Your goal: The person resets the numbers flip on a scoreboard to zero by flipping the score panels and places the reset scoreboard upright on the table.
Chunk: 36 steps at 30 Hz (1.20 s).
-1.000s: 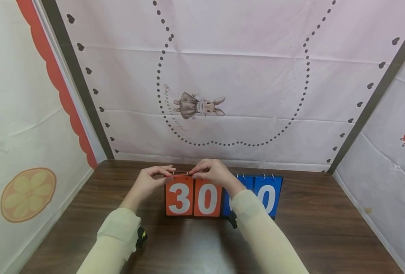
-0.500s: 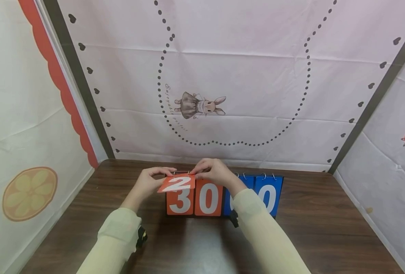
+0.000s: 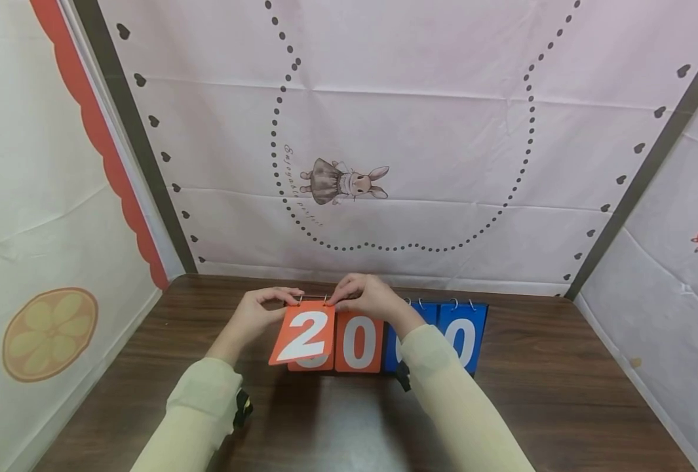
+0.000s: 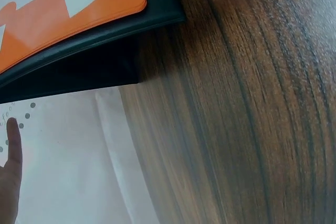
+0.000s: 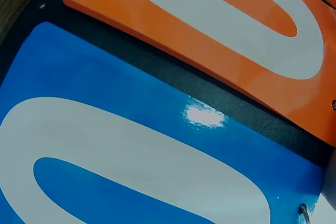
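A flip scoreboard [image 3: 382, 341] stands on the table, its orange and blue number cards hung from metal rings. The orange card with a 2 [image 3: 304, 334] tilts forward over the 3 card, whose lower edge shows below it. My left hand [image 3: 255, 319] pinches at this card's upper left corner, beside a ring. At its upper right corner my right hand [image 3: 365, 296] pinches with thumb and index finger. An orange 0 card [image 3: 359, 344] hangs alongside. In the left wrist view one finger [image 4: 14, 153] shows past the board's dark edge [image 4: 157, 22].
The blue 0 card [image 3: 459, 337] at the right end hangs flat; the other blue card [image 5: 131, 87] is partly behind my right wrist in the head view. Behind the wooden table [image 3: 561, 393] hangs a printed cloth [image 3: 431, 151], with cloth sides left and right.
The orange 2 card, edge-on at the top a second ago, has swung down and forward over the 3. Both hands stay near the rings.
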Each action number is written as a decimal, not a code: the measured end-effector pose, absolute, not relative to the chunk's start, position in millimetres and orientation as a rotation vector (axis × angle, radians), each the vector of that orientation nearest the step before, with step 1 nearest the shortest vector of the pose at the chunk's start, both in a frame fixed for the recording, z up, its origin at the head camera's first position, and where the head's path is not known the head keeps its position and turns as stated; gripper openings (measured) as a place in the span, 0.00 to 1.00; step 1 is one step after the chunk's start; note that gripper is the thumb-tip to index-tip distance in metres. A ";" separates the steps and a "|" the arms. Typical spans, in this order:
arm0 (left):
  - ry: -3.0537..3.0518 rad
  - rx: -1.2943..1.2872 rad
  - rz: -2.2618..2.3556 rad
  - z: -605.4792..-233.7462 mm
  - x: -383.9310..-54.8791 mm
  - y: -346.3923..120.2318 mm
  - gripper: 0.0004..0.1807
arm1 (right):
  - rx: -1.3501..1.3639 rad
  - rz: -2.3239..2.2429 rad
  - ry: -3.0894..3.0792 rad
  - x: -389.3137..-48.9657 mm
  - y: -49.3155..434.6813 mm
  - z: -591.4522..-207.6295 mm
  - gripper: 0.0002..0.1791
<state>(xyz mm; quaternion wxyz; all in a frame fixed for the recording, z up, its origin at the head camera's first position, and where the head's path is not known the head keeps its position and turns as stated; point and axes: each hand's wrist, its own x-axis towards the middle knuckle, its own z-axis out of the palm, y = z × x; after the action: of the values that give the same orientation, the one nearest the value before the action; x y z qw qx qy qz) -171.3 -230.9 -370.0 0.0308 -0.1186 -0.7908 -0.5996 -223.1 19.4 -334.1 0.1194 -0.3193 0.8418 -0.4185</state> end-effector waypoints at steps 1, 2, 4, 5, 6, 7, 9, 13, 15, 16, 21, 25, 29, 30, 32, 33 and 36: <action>-2.447 -0.371 -1.845 -370.9 -171.7 -231.8 0.10 | -0.940 -1.207 2.469 -222.9 19.3 -333.6 0.05; -2.456 -0.376 -1.845 -371.1 -171.7 -232.4 0.10 | -0.940 -1.195 2.476 -222.8 19.2 -333.4 0.05; -2.482 -0.383 -1.845 -371.5 -171.9 -234.0 0.11 | -0.928 -1.175 2.486 -222.2 19.0 -332.7 0.05; -2.494 -0.384 -1.851 -371.8 -172.1 -235.0 0.12 | -0.916 -1.166 2.492 -222.0 18.7 -332.4 0.05; -2.505 -0.387 -1.851 -371.8 -172.0 -235.8 0.13 | -0.900 -1.160 2.495 -221.6 18.6 -332.1 0.05; -2.515 -0.391 -1.853 -371.9 -172.0 -236.7 0.13 | -0.885 -1.156 2.495 -221.5 18.6 -331.9 0.05; -2.523 -0.418 -1.866 -371.8 -171.7 -238.0 0.13 | -0.865 -1.162 2.483 -221.1 18.4 -331.6 0.05; -2.512 -0.476 -1.896 -371.1 -170.3 -240.0 0.12 | -0.867 -1.197 2.430 -221.3 19.2 -331.6 0.05; -2.502 -0.499 -1.914 -370.6 -169.5 -240.5 0.13 | -0.872 -1.217 2.393 -221.4 19.8 -331.6 0.06; -2.495 -0.501 -1.925 -370.7 -169.5 -240.5 0.14 | -0.870 -1.225 2.377 -221.6 20.1 -331.8 0.06; -2.489 -0.437 -1.946 -369.4 -168.5 -238.2 0.14 | -0.849 -1.245 2.334 -222.6 20.2 -330.8 0.07; -2.502 -0.360 -1.926 -367.4 -168.1 -237.6 0.16 | -0.824 -1.269 2.331 -222.7 19.6 -329.7 0.08; -2.519 -0.363 -1.907 -369.3 -169.5 -239.7 0.27 | -0.770 -1.224 2.395 -221.5 16.5 -329.9 0.20; -2.518 -0.374 -1.910 -369.5 -169.8 -239.9 0.29 | -0.768 -1.170 2.438 -221.3 15.3 -330.1 0.21; -2.503 -0.396 -1.931 -370.7 -170.8 -239.9 0.31 | -0.760 -1.036 2.529 -221.2 12.7 -330.9 0.22; -2.503 -0.400 -1.929 -370.9 -171.1 -239.7 0.31 | -0.764 -0.964 2.572 -221.4 11.6 -331.4 0.21; -2.499 -0.402 -1.924 -371.9 -171.1 -239.3 0.28 | -0.777 -0.810 2.654 -221.9 9.2 -332.8 0.19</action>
<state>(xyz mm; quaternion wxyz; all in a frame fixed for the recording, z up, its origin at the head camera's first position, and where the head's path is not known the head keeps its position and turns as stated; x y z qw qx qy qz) -171.1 -239.3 -371.9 -0.0188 -0.1265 -0.7858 -0.6051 -221.9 9.2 -332.8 0.1295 -0.2673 0.9133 -0.2786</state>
